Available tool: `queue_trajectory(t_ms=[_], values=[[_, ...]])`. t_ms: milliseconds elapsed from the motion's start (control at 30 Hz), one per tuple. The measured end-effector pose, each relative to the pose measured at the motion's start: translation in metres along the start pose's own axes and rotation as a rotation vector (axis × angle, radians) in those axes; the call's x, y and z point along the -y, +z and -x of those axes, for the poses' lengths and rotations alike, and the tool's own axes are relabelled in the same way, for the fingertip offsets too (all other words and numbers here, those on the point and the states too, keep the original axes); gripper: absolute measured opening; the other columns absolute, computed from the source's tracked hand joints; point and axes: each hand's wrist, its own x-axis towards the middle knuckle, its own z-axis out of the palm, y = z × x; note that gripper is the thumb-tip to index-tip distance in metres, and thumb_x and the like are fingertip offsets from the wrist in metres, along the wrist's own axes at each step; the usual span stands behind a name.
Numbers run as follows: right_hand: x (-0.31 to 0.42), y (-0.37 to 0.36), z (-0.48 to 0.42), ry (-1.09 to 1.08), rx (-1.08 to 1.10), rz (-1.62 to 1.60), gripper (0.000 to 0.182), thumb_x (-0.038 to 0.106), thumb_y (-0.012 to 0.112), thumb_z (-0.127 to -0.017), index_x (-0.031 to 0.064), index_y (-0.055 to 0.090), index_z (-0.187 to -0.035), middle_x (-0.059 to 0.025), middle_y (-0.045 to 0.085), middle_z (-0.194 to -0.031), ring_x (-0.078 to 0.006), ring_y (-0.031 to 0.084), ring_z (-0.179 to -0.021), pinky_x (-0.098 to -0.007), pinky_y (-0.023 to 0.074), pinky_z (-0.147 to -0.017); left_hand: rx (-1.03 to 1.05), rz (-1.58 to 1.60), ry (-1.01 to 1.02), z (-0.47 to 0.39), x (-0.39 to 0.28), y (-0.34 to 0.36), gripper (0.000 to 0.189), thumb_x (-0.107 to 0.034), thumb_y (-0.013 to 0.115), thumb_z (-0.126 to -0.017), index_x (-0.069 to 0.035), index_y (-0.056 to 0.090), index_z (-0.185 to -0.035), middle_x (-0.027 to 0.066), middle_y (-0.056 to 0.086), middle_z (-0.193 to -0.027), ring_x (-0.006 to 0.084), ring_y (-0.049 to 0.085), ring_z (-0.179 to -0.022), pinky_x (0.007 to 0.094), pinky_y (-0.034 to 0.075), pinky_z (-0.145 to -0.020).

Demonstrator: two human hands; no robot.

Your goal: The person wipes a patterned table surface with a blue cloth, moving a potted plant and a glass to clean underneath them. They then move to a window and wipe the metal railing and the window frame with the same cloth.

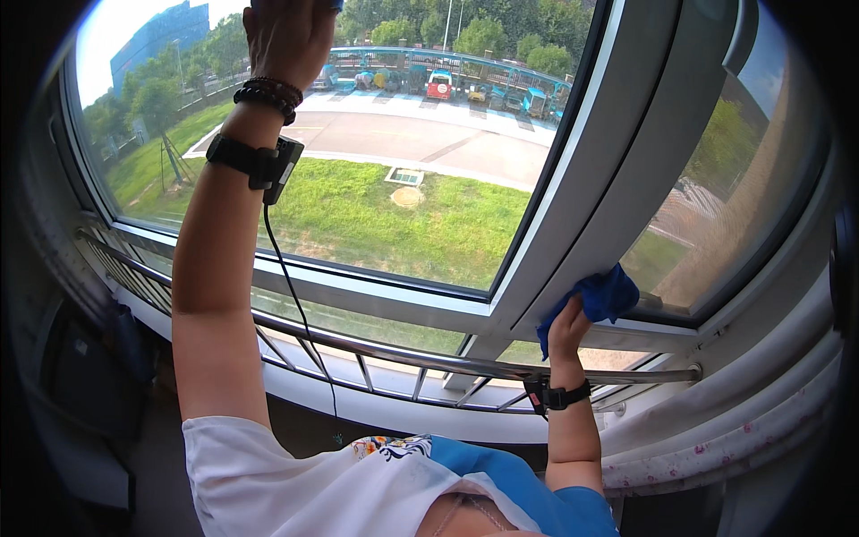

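My left hand [290,37] is raised to the large window pane [376,221], and its fingers are cut off by the top of the view. Bits of blue cloth [338,5] show at that hand's edges, held against the glass. Lower down on the right, my right hand [570,329] grips a crumpled blue cloth [607,295]. This cloth lies against the pale window frame [577,221], by the lower corner of the right-hand pane [678,248]. Both wrists wear black strapped devices, and a black cable [288,268] hangs from the left one.
A shiny metal guard rail [416,359] with bars runs across below the panes. Gathered floral curtains [711,450] hang at the right. A dark object [87,362] stands at lower left. Outside are grass, a road and parked vehicles.
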Motion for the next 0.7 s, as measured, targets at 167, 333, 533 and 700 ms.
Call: queue_trajectory(t_ms=[167,333,533,700], values=[[0.004,0.008,0.004,0.084,-0.013,-0.059,0.029,0.013,0.037,-0.097,0.0003,0.044,-0.122,-0.0131,0.050,-0.124,-0.0257,0.048,-0.112,-0.0336,0.0301,-0.100,-0.061,0.355,0.012,0.003,-0.071,0.015,0.035,-0.025,0.056,-0.086,-0.023,0.054,-0.121,0.0063,0.054,-0.122,0.0239,0.047,-0.115,0.0449,0.034,-0.096],[0.014,0.006,-0.001,0.047,-0.040,-0.072,0.029,0.013,0.038,-0.097,0.0001,0.045,-0.122,-0.0131,0.050,-0.123,-0.0251,0.048,-0.110,-0.0336,0.0312,-0.099,-0.035,0.358,0.434,0.025,-0.167,0.000,0.036,-0.023,0.056,-0.087,-0.025,0.051,-0.123,0.0062,0.050,-0.129,0.0248,0.042,-0.123,0.0456,0.031,-0.102],[0.003,0.001,0.006,0.117,-0.028,-0.128,0.030,0.012,0.038,-0.097,-0.0015,0.043,-0.123,-0.0125,0.050,-0.124,-0.0236,0.048,-0.110,-0.0331,0.0317,-0.098,-0.010,0.162,-0.135,0.066,0.020,0.006,0.039,-0.032,0.045,-0.092,-0.017,0.046,-0.128,0.0146,0.046,-0.131,0.0367,0.039,-0.122,0.0547,0.026,-0.099],[0.013,0.011,0.001,0.109,-0.030,-0.134,0.030,0.012,0.038,-0.097,-0.0030,0.043,-0.122,-0.0129,0.050,-0.123,-0.0230,0.048,-0.110,-0.0325,0.0319,-0.098,-0.266,0.321,-0.544,0.140,0.102,0.007,0.032,-0.019,0.045,-0.092,-0.001,0.052,-0.118,0.0250,0.047,-0.121,0.0425,0.042,-0.111,0.0471,0.030,-0.097]])
